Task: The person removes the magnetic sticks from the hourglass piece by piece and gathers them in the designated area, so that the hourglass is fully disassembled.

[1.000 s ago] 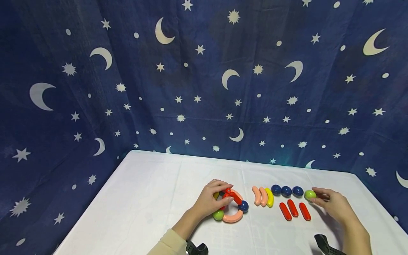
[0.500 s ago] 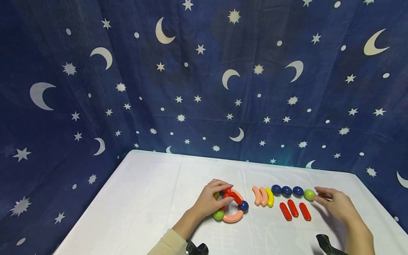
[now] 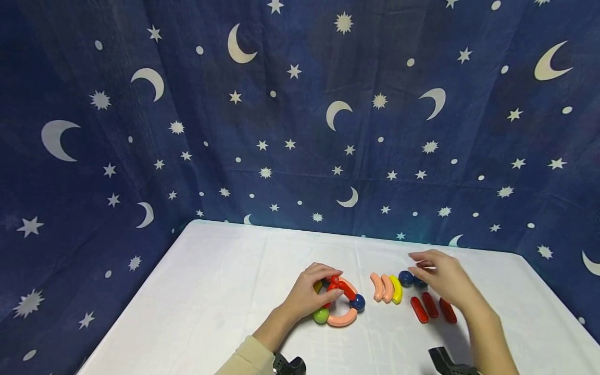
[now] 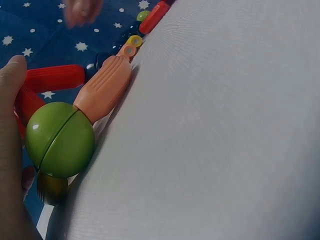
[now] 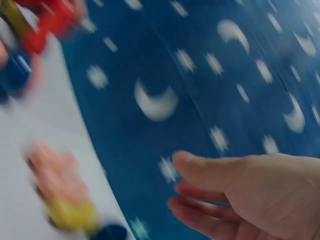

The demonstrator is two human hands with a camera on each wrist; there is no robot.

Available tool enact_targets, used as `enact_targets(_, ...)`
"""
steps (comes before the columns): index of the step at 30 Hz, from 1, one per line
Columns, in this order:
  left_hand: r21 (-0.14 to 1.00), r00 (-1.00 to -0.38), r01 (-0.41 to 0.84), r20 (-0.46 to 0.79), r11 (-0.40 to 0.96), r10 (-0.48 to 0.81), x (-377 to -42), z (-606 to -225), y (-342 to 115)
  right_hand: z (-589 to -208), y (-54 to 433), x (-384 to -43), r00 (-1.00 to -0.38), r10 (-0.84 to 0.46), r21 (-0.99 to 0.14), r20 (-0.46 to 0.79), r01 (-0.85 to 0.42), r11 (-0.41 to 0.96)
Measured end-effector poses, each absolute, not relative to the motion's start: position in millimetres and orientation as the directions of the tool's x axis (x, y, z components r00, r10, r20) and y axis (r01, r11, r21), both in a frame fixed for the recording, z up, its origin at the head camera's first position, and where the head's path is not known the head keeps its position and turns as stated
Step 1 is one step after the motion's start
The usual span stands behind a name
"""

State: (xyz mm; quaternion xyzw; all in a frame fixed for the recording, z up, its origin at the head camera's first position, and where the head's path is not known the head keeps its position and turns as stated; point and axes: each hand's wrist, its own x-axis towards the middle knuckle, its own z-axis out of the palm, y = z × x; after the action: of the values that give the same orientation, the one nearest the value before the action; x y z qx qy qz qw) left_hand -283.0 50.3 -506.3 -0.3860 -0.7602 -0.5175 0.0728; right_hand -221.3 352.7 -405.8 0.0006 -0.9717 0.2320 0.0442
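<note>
Red-pink ring | left hand: fingers curled round it | right hand: fingers relaxed, holding nothing

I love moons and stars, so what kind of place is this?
Maybe an indoor play or filming corner: a starry blue cloth hangs behind a white table with bright toy-like pieces.

Type: draped recording set-up, possibly a small booth or studio corner; the room beyond is hidden. Backdrop: navy cloth, creased, printed with pale moons, stars and dots, behind and at left. Worktop: one, white-covered, corners rounded. Also: black wrist-worn fittings.
</note>
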Motion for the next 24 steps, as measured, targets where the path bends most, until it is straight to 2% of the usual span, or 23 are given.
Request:
enact_targets(4,0.719,-0.682,0.676,0.524,0.165,0.51,-283.5,-507.4,50.1,-410.2,296.3,-228.5,-0.991,-0.132,-0.476,0.028,-0.13,0.87)
enact_targets(8,0.702,-0.67,0.692,0.537,0.17,0.512,-283.6,-507.0,49.9,-420.2,259.8,-228.6,-0.976,-0.218,-0.431,0.006,-0.2,0.88)
enact_targets(12,0.686,-0.66,0.706,0.55,0.173,0.512,-284.5,-507.4,50.5,-431.6,242.3,-228.0,-0.971,-0.239,-0.367,0.026,-0.232,0.901)
enact_targets(24,0.669,-0.638,0.728,0.582,0.149,0.504,-286.0,-507.7,51.1,-445.6,229.2,-230.5,-0.973,-0.227,-0.344,0.037,-0.226,0.911)
